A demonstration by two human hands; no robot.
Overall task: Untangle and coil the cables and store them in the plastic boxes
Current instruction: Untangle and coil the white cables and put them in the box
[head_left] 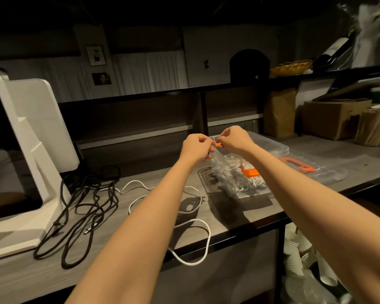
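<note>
A clear plastic box [228, 185] full of coiled white cable stands on the counter, tipped up toward me. An orange latch [217, 145] sits on its upper edge, and a second orange latch [251, 173] shows on its side. My left hand [195, 148] grips the upper edge just left of the top latch. My right hand [235, 139] pinches that latch from the right. A loose white cable [203, 240] snakes over the counter under my left forearm and hangs over the front edge. Tangled black cables [83, 205] lie to the left.
A clear lid with an orange handle [296, 165] lies right of the box, with another clear box [270, 142] behind it. A white screen stand [37, 132] occupies the left. Cardboard boxes [333, 119] and a paper bag [279, 113] stand at the back right.
</note>
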